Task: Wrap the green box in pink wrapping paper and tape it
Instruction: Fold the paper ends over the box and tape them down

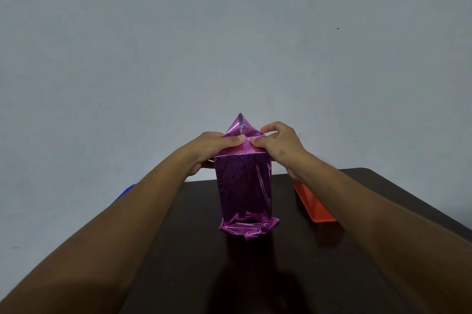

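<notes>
both bare forearms reach forward and meet at the top of one upright box wrapped in pink paper point(242, 186), which stands on the dark table point(357, 249) between the wrists. the left hand point(212, 147) curls round the top left edge, thumb pressing the folded paper down. the right hand point(278, 145) pinches the top right fold, fingers bent. a pointed flap rises just beyond the thumbs. one orange tray point(314, 206) lies under the right forearm; a blue thing point(125, 192) peeks out beside the left forearm.
</notes>
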`<state>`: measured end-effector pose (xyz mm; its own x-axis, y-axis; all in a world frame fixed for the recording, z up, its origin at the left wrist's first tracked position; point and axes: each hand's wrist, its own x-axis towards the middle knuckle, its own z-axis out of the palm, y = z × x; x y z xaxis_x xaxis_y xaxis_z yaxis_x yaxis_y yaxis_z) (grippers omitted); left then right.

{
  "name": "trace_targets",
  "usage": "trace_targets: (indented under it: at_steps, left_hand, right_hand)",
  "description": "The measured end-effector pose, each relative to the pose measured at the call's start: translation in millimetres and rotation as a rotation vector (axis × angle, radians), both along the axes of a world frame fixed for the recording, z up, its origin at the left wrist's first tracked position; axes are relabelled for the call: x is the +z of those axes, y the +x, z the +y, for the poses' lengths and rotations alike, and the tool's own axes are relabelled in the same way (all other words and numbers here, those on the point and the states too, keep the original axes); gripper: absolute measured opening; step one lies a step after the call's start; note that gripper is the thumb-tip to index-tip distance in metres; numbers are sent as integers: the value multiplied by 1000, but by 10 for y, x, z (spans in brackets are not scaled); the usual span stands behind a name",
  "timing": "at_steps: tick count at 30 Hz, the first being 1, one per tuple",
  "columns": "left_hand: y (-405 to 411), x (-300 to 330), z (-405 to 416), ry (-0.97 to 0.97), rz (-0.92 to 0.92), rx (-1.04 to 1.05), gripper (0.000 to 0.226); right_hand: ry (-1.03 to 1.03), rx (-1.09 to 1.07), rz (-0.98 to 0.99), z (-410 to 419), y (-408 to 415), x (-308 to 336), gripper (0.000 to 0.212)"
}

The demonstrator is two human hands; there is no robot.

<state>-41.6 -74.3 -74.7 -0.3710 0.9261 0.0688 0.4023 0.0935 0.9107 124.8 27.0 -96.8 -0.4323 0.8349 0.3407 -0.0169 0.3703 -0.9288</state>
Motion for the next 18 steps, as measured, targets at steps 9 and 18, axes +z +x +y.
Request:
trace_targets:
  at_steps: [9,18]
  left_hand:
    - [31,6,23,33,-72,52,32]
    - [60,-15,30,52,-87,90,31]
  right_hand:
    - [18,-8,-4,-20,21,-27,29]
    - [-26,-466,-391,381,481,-501,44]
